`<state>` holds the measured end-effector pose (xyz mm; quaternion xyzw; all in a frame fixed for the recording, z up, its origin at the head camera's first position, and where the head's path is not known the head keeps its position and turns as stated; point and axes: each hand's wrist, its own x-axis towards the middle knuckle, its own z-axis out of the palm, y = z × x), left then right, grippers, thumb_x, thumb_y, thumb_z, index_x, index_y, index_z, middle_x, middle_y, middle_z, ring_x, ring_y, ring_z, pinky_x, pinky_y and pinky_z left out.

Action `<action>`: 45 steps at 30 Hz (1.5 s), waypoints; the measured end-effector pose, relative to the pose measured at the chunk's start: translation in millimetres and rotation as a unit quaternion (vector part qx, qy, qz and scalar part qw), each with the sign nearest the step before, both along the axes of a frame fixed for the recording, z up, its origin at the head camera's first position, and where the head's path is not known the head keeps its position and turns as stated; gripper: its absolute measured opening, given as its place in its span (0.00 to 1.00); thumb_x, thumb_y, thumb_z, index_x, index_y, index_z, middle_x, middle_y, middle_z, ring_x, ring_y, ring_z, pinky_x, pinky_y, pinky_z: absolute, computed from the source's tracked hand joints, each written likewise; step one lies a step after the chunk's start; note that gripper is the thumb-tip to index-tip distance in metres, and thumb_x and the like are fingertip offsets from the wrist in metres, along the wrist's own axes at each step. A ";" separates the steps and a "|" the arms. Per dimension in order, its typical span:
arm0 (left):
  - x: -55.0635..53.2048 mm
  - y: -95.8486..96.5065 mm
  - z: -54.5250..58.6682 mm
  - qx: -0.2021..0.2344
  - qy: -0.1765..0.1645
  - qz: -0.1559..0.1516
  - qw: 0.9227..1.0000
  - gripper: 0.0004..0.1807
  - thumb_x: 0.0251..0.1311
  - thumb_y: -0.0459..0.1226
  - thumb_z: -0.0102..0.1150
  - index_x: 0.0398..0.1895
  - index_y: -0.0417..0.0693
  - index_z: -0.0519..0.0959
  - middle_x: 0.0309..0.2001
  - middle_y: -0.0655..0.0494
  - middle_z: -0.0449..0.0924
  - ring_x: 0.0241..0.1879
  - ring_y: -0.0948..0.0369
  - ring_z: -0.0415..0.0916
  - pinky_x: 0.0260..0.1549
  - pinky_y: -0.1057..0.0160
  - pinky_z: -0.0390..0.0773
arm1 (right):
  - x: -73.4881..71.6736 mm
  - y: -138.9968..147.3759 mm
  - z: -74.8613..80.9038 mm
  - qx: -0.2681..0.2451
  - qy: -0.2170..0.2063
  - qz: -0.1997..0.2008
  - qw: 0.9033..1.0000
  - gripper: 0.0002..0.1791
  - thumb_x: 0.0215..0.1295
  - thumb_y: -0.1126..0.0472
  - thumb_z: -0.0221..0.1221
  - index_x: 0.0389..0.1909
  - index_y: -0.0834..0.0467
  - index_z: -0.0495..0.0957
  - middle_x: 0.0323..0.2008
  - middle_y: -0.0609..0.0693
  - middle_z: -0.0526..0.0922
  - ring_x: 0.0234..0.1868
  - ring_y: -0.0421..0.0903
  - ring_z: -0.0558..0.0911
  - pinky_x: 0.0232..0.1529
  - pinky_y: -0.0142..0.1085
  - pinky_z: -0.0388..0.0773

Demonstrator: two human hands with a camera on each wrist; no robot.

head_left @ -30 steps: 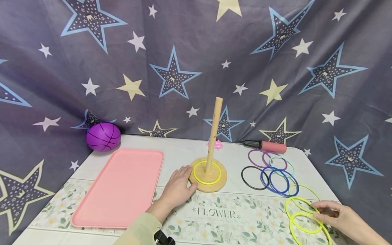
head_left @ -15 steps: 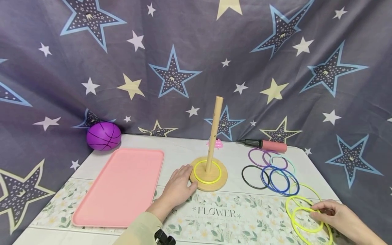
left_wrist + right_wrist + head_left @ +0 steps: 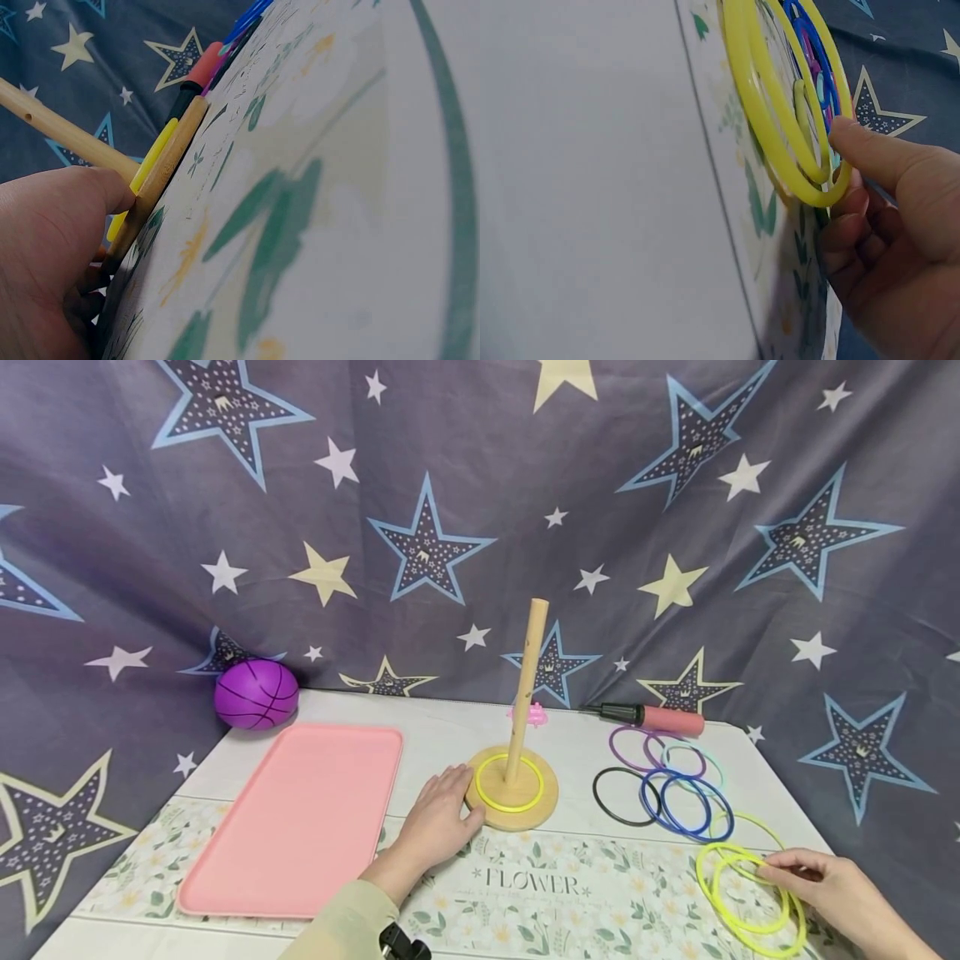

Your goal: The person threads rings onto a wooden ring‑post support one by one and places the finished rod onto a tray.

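Observation:
Resting against the round base of the wooden peg stand [image 3: 525, 818] is my left hand [image 3: 438, 818], its fingers along the left edge. In the left wrist view the thumb [image 3: 112, 191] presses the rim of the base. One thin yellow ring [image 3: 480, 789] lies around the upright peg. At the right, my right hand [image 3: 832, 889] pinches at the edge of overlapping yellow rings [image 3: 765, 953] between thumb and fingers. The right wrist view shows these rings [image 3: 769, 131] nested at a slant; I cannot tell whether one or both are held.
Blue rings [image 3: 731, 827], a black ring [image 3: 596, 793], purple rings [image 3: 611, 747] and a light-blue ring [image 3: 722, 768] lie behind the right hand. Farther back are a hand pump [image 3: 671, 720] and a small pink toy [image 3: 537, 716]. A pink tray [image 3: 300, 818] and purple ball [image 3: 257, 695] occupy the left.
The yellow rings at the right hand have shifted so that one now lies mostly within the other's outline. The right hand has moved slightly left; the left hand keeps its place.

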<state>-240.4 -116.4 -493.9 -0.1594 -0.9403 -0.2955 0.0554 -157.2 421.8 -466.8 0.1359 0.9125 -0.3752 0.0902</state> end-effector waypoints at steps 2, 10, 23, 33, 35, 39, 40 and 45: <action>-0.1 -0.2 0.3 -0.001 0.001 0.000 1.000 0.38 0.77 0.46 0.58 0.83 0.32 0.66 0.82 0.37 0.65 0.84 0.41 0.57 0.85 0.41 0.50 | 0.3 -1.2 3.1 0.005 0.013 -0.005 1.000 0.27 0.73 0.40 0.72 0.55 0.61 0.91 0.45 0.49 0.91 0.39 0.45 0.85 0.34 0.37 0.84; -1.0 -0.4 0.5 0.000 0.002 0.000 1.000 0.38 0.77 0.46 0.58 0.83 0.32 0.66 0.82 0.37 0.65 0.84 0.41 0.57 0.85 0.41 0.50 | -4.2 -1.2 21.7 -0.008 0.026 0.005 1.000 0.30 0.77 0.38 0.68 0.61 0.60 0.89 0.54 0.51 0.91 0.47 0.39 0.85 0.46 0.43 0.90; 0.1 0.4 -2.4 -0.003 0.003 0.000 1.000 0.38 0.77 0.46 0.58 0.82 0.32 0.67 0.82 0.37 0.66 0.84 0.41 0.58 0.85 0.41 0.51 | -9.9 -13.0 37.5 -0.035 0.054 -0.004 0.998 0.30 0.77 0.37 0.67 0.62 0.59 0.88 0.43 0.49 0.89 0.37 0.49 0.79 0.34 0.41 0.78; 0.3 -0.1 -2.9 -0.001 0.005 0.000 1.000 0.38 0.78 0.46 0.59 0.82 0.32 0.67 0.82 0.37 0.66 0.84 0.41 0.58 0.85 0.41 0.51 | -16.8 -33.5 64.5 -0.043 0.123 0.021 0.991 0.26 0.77 0.38 0.66 0.58 0.55 0.90 0.36 0.49 0.86 0.36 0.50 0.78 0.32 0.41 0.76; 0.5 -0.3 -3.0 -0.001 0.005 0.000 1.000 0.38 0.78 0.46 0.58 0.82 0.32 0.67 0.82 0.36 0.66 0.84 0.41 0.58 0.85 0.40 0.51 | -20.5 -39.2 70.8 -0.034 0.140 0.027 0.989 0.25 0.78 0.38 0.66 0.57 0.55 0.91 0.35 0.48 0.86 0.35 0.50 0.79 0.32 0.39 0.75; 1.1 -0.5 -3.1 0.000 0.004 0.000 1.000 0.38 0.78 0.45 0.58 0.82 0.32 0.67 0.82 0.36 0.65 0.84 0.41 0.58 0.85 0.40 0.51 | -28.4 -51.2 81.0 -0.033 0.177 0.033 0.983 0.23 0.79 0.40 0.66 0.56 0.55 0.90 0.31 0.48 0.85 0.34 0.49 0.80 0.31 0.39 0.72; 1.3 -0.6 -2.8 0.001 0.004 0.000 1.000 0.38 0.78 0.45 0.59 0.82 0.32 0.67 0.82 0.36 0.65 0.84 0.41 0.58 0.85 0.40 0.51 | -30.3 -54.0 82.9 -0.036 0.185 0.034 0.982 0.22 0.79 0.41 0.66 0.55 0.55 0.90 0.30 0.48 0.85 0.34 0.48 0.80 0.31 0.38 0.73; 2.0 -1.6 -1.2 0.004 0.006 -0.003 1.000 0.38 0.78 0.45 0.59 0.82 0.31 0.67 0.82 0.36 0.66 0.84 0.40 0.58 0.85 0.39 0.51 | -39.8 -68.4 92.8 -0.062 0.223 0.035 0.972 0.19 0.80 0.43 0.66 0.55 0.54 0.90 0.29 0.49 0.84 0.33 0.48 0.81 0.32 0.35 0.78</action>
